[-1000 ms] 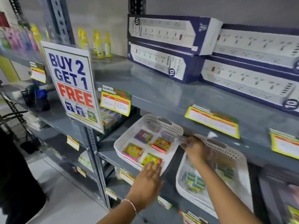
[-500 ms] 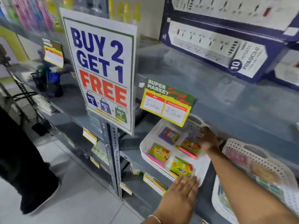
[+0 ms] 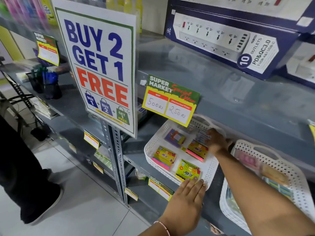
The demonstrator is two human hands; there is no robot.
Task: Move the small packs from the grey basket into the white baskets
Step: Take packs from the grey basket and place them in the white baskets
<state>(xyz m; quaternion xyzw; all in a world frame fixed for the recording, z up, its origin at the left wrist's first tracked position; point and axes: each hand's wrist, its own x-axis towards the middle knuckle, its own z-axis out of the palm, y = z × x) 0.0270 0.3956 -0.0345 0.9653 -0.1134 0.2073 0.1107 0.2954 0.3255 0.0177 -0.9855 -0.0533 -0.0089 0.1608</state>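
Observation:
Two white baskets sit on a grey shelf; no grey basket is in view. The left white basket (image 3: 150, 150) holds several small packs, among them a yellow-green pack (image 3: 187, 170) at the front and a purple pack (image 3: 175, 137) at the back. My left hand (image 3: 185, 198) lies flat on this basket's front rim, holding nothing. My right hand (image 3: 217, 141) reaches into its back right corner, fingers closed on a pale, blurred small pack (image 3: 202, 137). The right white basket (image 3: 293, 183) also holds packs, partly hidden by my right forearm.
The shelf above overhangs the baskets, with a price tag (image 3: 170, 101) hanging over the left one. A "BUY 2 GET 1 FREE" sign (image 3: 100, 65) stands on the upright post (image 3: 117, 159). Power strip boxes (image 3: 221, 40) sit above. Another person's leg (image 3: 25, 193) stands at left.
The view has moved closer and leftward. My right hand carried the pale pack from the gap between the baskets into the left basket's back right corner. My left hand stays on the front rim.

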